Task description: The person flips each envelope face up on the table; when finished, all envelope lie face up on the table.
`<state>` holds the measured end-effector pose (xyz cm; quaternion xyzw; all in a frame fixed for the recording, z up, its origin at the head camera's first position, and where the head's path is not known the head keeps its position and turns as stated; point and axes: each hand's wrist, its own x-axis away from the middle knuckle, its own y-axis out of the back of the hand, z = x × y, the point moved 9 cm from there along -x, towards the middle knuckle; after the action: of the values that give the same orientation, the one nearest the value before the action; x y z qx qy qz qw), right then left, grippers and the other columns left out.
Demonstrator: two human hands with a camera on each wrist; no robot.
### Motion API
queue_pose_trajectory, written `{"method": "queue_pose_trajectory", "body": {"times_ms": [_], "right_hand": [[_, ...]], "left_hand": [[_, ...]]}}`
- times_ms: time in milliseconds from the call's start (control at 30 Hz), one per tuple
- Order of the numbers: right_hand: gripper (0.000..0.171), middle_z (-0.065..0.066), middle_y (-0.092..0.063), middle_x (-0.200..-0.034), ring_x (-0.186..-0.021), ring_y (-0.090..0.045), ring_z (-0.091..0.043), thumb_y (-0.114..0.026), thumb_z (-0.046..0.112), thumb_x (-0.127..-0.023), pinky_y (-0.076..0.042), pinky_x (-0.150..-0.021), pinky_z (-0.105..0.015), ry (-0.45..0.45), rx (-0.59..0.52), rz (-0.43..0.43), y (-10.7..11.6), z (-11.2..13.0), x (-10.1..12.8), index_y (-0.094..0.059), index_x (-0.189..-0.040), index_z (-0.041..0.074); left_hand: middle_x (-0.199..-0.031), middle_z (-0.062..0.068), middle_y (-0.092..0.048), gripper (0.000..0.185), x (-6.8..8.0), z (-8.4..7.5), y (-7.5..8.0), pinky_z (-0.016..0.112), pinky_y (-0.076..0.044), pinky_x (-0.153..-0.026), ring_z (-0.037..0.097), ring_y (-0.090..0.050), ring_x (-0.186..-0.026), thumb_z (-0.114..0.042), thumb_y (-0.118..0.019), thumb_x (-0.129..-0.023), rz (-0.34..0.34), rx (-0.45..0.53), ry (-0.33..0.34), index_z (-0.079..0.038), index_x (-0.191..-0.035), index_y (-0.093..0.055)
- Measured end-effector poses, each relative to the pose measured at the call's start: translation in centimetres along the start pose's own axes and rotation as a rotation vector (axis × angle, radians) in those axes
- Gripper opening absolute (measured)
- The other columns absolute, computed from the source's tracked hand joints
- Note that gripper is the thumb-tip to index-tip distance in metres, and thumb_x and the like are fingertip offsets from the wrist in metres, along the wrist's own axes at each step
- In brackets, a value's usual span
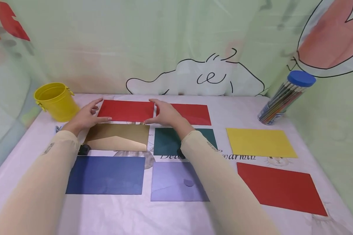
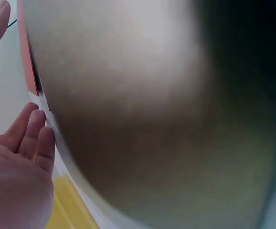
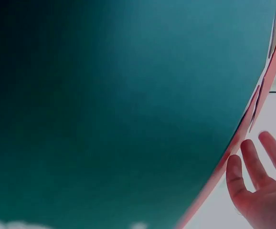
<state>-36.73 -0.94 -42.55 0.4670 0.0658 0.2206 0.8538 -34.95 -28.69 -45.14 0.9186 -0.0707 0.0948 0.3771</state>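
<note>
A flat red envelope (image 1: pixel 126 111) lies at the back left of the table, between the two hands. My left hand (image 1: pixel 84 116) is at its left end, thumb and fingers spread; the left wrist view shows the other fingers (image 2: pixel 27 136) loosely bent. Over its right end spreads my right hand (image 1: pixel 166 114), thumb toward the near edge, fingers apart in the right wrist view. A second red envelope (image 1: pixel 194 114) lies to the right, partly behind that hand. Nearer are a gold envelope (image 1: pixel 117 137) with a pale flap and a dark green one (image 1: pixel 164 142), partly covered by the right arm.
In front lie a blue envelope (image 1: pixel 106 176) and a lilac one (image 1: pixel 173 182). A yellow one (image 1: pixel 261 142) and another red one (image 1: pixel 282 187) lie on the right. A yellow bucket (image 1: pixel 57 104) stands back left, and a blue-lidded jar of pencils (image 1: pixel 282 101) back right.
</note>
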Motion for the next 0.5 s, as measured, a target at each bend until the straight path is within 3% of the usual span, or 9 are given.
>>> {"method": "queue_pose_trajectory", "body": {"times_ms": [167, 500], "right_hand": [[0.099, -0.007, -0.044, -0.147, -0.134, -0.038, -0.028, -0.086, 0.040, -0.078, -0.045, -0.102, -0.050, -0.095, 0.059, 0.051, -0.69, -0.79, 0.10, -0.029, -0.159, 0.030], [0.097, -0.009, -0.045, -0.147, -0.135, -0.036, -0.029, -0.085, 0.032, -0.080, -0.037, -0.108, -0.056, -0.095, 0.115, 0.060, -1.04, -0.48, -0.14, -0.030, -0.159, 0.027]], "left_hand": [[-0.156, 0.028, -0.024, 0.117, -0.30, 0.05, -0.57, 0.065, -0.035, -0.105, 0.048, -0.027, -0.139, -0.049, -0.083, -0.079, 0.022, 0.001, 0.015, -0.030, -0.164, -0.004], [-0.156, 0.027, -0.026, 0.113, -0.13, -0.09, -0.31, 0.062, -0.039, -0.104, 0.048, -0.028, -0.139, -0.040, -0.083, -0.082, 0.009, 0.000, 0.007, -0.029, -0.164, -0.006]]}}
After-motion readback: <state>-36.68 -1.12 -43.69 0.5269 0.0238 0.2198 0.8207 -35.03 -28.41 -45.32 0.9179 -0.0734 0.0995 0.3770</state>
